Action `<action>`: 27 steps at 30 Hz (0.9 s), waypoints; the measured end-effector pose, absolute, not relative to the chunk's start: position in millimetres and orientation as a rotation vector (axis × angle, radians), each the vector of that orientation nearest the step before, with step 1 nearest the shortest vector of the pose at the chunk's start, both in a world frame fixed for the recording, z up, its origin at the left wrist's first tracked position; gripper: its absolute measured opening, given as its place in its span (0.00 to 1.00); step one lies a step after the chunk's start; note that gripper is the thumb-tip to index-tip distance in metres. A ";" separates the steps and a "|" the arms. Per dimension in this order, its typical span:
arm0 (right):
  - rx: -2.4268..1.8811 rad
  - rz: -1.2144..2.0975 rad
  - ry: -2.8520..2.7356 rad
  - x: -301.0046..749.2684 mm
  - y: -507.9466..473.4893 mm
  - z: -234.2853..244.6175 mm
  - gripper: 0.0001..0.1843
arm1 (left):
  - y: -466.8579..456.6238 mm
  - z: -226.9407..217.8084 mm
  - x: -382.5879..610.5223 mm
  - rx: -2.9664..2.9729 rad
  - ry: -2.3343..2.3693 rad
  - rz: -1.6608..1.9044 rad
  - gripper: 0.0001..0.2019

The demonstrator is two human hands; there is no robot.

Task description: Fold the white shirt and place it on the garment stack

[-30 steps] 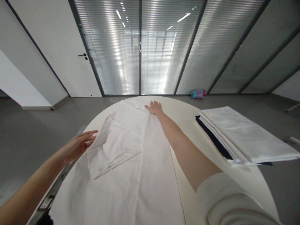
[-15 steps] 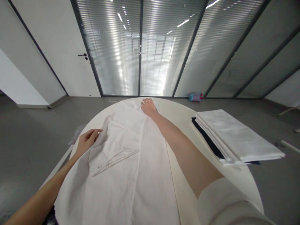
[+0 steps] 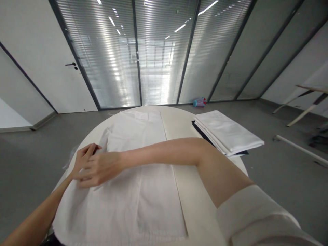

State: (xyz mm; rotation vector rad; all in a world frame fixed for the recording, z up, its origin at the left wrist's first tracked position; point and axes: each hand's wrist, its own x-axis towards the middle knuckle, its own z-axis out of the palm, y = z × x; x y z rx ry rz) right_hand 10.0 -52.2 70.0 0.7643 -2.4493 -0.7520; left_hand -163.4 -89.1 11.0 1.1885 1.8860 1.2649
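Observation:
A white shirt (image 3: 143, 191) lies spread flat on a round white table (image 3: 197, 218), its collar at the far edge. My left hand (image 3: 83, 157) rests at the shirt's left side, its fingers pinched on the folded sleeve. My right hand (image 3: 101, 168) has crossed over and lies on the same sleeve beside the left hand, fingers stretched out flat and slightly smeared by motion.
A stack of folded white cloths (image 3: 227, 132) with a dark one beneath sits at the table's right edge. A blue and red bottle (image 3: 199, 101) lies on the grey floor by the glass wall. Wooden trestle legs (image 3: 304, 102) stand far right.
My right hand left the collar at the far edge and swept back left onto the sleeve beside my left hand. The view turned a little to the right.

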 end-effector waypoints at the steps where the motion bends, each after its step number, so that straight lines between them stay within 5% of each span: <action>1: 0.820 -0.740 -2.447 12.1 -67.9 68.5 0.23 | -89.4 12.4 -161.3 1.210 1.908 1.274 0.17; 8: 0.931 -0.623 -2.642 -3.5 -119.1 36.0 0.33 | -84.7 11.7 -157.3 1.397 2.064 1.311 0.24; 18: 0.943 -0.508 -2.755 -30.5 -129.4 50.5 0.18 | -82.2 6.3 -162.6 1.480 2.057 1.318 0.22; 27: 0.810 -0.447 -2.668 -30.3 -131.7 60.4 0.16 | -82.3 6.0 -160.9 1.425 2.045 1.339 0.22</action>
